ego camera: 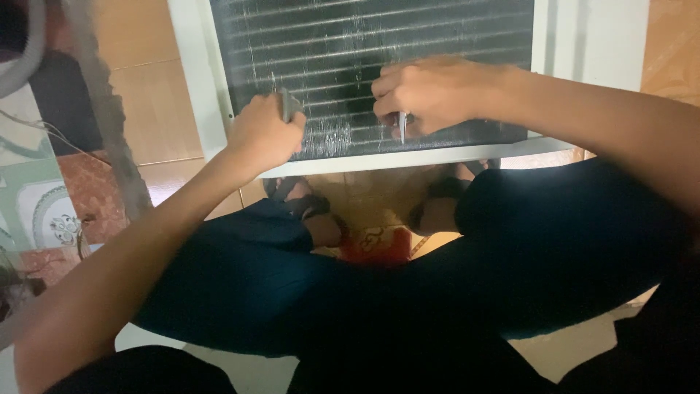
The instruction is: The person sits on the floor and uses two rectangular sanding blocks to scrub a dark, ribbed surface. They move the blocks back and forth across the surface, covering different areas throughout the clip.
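A dark finned coil panel in a white frame lies on the floor in front of my knees. My left hand grips a small grey tool pressed against the fins near the lower left of the panel. My right hand pinches a thin silvery metal tool, its tip pointing down onto the fins near the panel's lower edge. Scraped, lighter patches show on the fins between the two hands.
My legs in dark trousers are folded under the panel, with feet in sandals and a red object on the tiled floor. A grey hose runs down the left side beside patterned tiles.
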